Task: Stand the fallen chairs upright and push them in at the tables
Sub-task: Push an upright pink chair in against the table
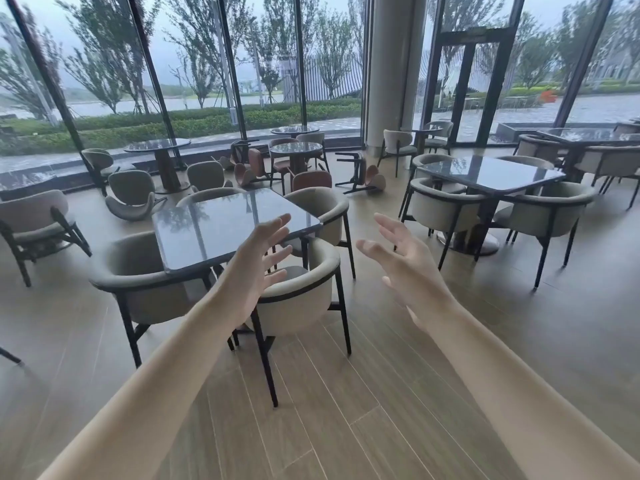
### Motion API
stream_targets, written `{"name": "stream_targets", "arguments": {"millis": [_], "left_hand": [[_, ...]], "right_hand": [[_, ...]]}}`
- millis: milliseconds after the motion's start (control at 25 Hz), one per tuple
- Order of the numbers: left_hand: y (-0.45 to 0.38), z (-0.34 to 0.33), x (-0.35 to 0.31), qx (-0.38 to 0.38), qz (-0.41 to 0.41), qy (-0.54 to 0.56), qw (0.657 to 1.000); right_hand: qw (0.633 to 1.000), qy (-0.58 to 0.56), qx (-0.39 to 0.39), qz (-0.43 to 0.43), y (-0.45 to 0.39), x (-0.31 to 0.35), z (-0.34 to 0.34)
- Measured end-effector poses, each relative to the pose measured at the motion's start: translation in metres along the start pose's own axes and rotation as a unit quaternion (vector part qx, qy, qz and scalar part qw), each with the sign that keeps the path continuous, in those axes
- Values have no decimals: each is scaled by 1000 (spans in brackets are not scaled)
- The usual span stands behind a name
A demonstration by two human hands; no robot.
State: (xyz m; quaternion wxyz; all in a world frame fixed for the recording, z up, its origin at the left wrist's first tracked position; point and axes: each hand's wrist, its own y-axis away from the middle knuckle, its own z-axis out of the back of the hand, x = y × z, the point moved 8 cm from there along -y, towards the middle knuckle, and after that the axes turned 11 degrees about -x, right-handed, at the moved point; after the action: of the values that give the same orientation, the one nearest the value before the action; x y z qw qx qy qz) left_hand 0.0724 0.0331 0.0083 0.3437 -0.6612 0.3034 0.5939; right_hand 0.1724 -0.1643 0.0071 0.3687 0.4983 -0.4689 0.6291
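Both arms reach forward with spread fingers and hold nothing. My left hand [258, 261] hovers in front of a beige tub chair [304, 292] standing at the near square table [228, 225]. My right hand [405, 265] is held out over the floor to the right of it. Fallen chairs lie further back: a grey one [133, 199] on its side at the left, a brown one [363, 174] tipped over with its legs pointing left, and brown chairs [247, 168] toppled beside a small round table [296, 148].
Upright tub chairs ring the near table and a second square table [491, 171] at the right. A round table [159, 145] stands by the glass wall. A wide column [394, 71] rises at centre back. Wood floor lies between the tables.
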Motion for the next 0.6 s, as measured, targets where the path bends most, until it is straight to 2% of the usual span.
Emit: {"name": "stream_targets", "arguments": {"millis": [360,600], "left_hand": [[-145,-166,41,14,33,17,999],[-240,-249,59,7,46,25,999]], "right_hand": [[999,15,-10,-27,-171,-58,106],[999,22,-32,-37,-282,-90,154]]}}
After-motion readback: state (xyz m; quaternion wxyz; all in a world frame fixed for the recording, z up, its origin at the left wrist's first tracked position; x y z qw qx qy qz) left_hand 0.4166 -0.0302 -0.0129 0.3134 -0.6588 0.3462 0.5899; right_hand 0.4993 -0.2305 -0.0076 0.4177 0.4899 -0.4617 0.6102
